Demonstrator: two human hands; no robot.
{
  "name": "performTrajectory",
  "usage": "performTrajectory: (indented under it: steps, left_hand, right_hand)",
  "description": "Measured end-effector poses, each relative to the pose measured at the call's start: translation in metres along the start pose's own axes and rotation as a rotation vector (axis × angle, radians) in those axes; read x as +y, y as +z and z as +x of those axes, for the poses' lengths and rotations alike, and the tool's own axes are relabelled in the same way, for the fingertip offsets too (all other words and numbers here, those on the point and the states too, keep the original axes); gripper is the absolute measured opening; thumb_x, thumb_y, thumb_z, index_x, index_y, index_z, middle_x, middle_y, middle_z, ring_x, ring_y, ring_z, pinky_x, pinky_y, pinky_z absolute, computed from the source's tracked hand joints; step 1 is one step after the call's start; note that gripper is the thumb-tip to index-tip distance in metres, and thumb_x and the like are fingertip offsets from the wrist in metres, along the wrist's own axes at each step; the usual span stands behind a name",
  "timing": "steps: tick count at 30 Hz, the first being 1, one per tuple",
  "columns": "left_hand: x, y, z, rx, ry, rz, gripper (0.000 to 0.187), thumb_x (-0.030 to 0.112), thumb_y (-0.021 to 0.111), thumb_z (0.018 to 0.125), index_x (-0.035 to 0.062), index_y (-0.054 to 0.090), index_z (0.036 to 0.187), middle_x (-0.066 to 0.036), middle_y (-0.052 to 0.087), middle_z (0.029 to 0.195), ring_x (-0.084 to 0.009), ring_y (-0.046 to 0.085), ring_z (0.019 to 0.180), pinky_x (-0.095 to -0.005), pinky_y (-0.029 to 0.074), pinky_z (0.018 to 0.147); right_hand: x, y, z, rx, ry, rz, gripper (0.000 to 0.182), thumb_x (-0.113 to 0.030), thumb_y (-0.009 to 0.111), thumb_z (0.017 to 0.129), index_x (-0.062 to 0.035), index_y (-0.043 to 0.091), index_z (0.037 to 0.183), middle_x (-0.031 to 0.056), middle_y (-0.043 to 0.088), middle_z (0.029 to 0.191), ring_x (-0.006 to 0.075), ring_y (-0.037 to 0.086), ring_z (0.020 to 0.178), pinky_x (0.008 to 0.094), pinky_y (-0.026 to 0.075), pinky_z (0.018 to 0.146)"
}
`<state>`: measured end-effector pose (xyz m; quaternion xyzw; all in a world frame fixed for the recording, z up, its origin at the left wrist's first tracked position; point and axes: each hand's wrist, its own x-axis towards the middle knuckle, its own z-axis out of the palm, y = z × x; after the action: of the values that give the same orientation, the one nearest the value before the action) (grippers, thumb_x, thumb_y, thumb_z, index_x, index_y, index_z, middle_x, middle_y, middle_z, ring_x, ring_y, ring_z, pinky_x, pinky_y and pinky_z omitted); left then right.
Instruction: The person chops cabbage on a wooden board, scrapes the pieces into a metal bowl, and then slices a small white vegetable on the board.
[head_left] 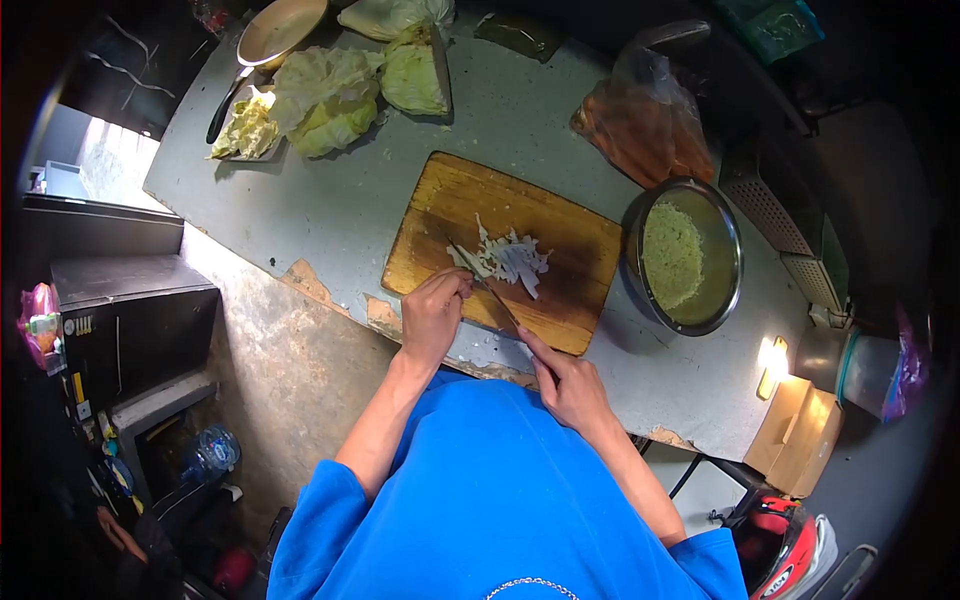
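A wooden cutting board point(430, 205) lies at the table's near edge, with shredded pale cabbage point(518, 258) on its middle. My right hand point(570, 385) is closed around the handle of a knife point(502, 305), whose blade points up and left across the board. My left hand point(436, 310) is at the board's lower left, fingers curled and pressed on a small piece of cabbage beside the blade. Right of the board stands a metal bowl point(722, 275) holding finely shredded green cabbage point(672, 252).
Cabbage leaves point(325, 100) and a cut cabbage point(415, 75) lie at the back left, near a pan point(280, 32). A bag of carrots point(645, 125) sits behind the bowl. A cardboard box point(795, 430) stands at the right edge.
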<state>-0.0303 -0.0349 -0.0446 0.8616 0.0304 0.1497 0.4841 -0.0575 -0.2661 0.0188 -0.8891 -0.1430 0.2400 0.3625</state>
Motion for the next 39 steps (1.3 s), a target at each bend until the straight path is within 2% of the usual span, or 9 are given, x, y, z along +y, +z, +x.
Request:
performTrajectory:
  steps: [2,5,10,15,23,27,32,35,39]
  left_hand:
    - [0.002,-0.004,0.001,-0.049,-0.012,0.018,0.012,-0.014,0.06,0.079,-0.0035,0.064,0.082,-0.016,0.074,0.093,-0.0325,0.074,0.095,-0.039,0.058,0.078]
    - [0.0,-0.004,-0.003,-0.09,0.054,0.055,0.011,-0.014,0.06,0.079,-0.0043,0.063,0.083,-0.017,0.074,0.095,-0.0319,0.074,0.094,-0.0377,0.059,0.078]
    - [0.001,-0.009,-0.007,-0.096,0.178,0.081,0.01,-0.014,0.062,0.08,-0.005,0.064,0.085,-0.017,0.074,0.096,-0.0317,0.074,0.096,-0.0363,0.059,0.077]
    - [0.009,0.001,-0.006,0.01,-0.019,0.033,0.007,-0.007,0.067,0.083,-0.0033,0.068,0.088,-0.016,0.075,0.097,-0.034,0.072,0.094,-0.04,0.058,0.083]
    - [0.01,-0.001,-0.012,-0.002,-0.024,0.039,0.008,-0.008,0.069,0.083,-0.0044,0.069,0.09,-0.016,0.075,0.096,-0.0317,0.073,0.091,-0.0378,0.058,0.078]
    - [0.005,-0.005,-0.016,-0.027,0.118,0.072,0.008,-0.008,0.071,0.083,-0.0038,0.071,0.09,-0.015,0.075,0.095,-0.0301,0.072,0.092,-0.0372,0.057,0.079]
    - [0.005,-0.003,-0.006,0.08,0.097,0.146,0.007,-0.005,0.075,0.083,-0.0028,0.072,0.089,-0.014,0.074,0.094,-0.0301,0.069,0.094,-0.0378,0.056,0.081]
    - [0.005,-0.001,-0.002,0.115,0.058,0.174,0.008,-0.003,0.076,0.083,-0.0026,0.075,0.091,-0.013,0.074,0.095,-0.0305,0.068,0.092,-0.0379,0.055,0.079]
    - [0.006,0.0,-0.006,0.122,0.1,0.226,0.011,0.0,0.077,0.084,-0.0025,0.077,0.095,-0.013,0.073,0.095,-0.031,0.067,0.09,-0.0388,0.054,0.079]
  right_hand:
    - [-0.002,0.007,0.01,0.077,-0.115,-0.104,0.053,-0.014,0.058,0.098,-0.0247,0.054,0.15,0.0209,0.073,0.089,0.0423,0.07,0.078,0.0506,0.057,0.074]
    - [-0.015,0.011,0.032,0.038,-0.04,-0.238,0.055,-0.015,0.057,0.098,-0.0266,0.052,0.152,0.0209,0.071,0.084,0.0427,0.068,0.072,0.0521,0.057,0.071]
    - [-0.008,0.008,0.033,0.088,-0.121,-0.004,0.056,-0.015,0.057,0.098,-0.0269,0.051,0.152,0.0199,0.07,0.08,0.041,0.069,0.071,0.0515,0.056,0.069]
    - [0.011,-0.006,-0.001,0.07,-0.111,-0.003,0.056,-0.015,0.058,0.098,-0.0278,0.052,0.152,0.0192,0.069,0.076,0.0389,0.069,0.071,0.0489,0.056,0.068]
    - [0.02,0.009,-0.007,0.085,-0.079,-0.213,0.058,-0.018,0.062,0.097,-0.0327,0.052,0.152,0.0171,0.064,0.071,0.0376,0.065,0.065,0.0495,0.056,0.065]
    - [0.016,0.007,0.014,0.053,-0.105,-0.2,0.06,-0.016,0.061,0.096,-0.0326,0.051,0.153,0.0176,0.064,0.072,0.0382,0.066,0.065,0.0497,0.056,0.067]
    - [0.011,-0.014,0.008,0.063,-0.021,-0.014,0.056,-0.014,0.058,0.096,-0.0277,0.054,0.151,0.02,0.074,0.09,0.0389,0.072,0.08,0.0467,0.058,0.076]
    - [0.005,-0.019,-0.005,-0.004,0.045,0.009,0.052,-0.015,0.058,0.098,-0.0254,0.056,0.149,0.0197,0.075,0.095,0.039,0.072,0.086,0.0457,0.058,0.079]
    - [0.002,-0.009,-0.012,0.02,-0.025,0.094,0.051,-0.014,0.057,0.099,-0.0254,0.056,0.149,0.0182,0.075,0.094,0.0398,0.072,0.085,0.0459,0.058,0.079]
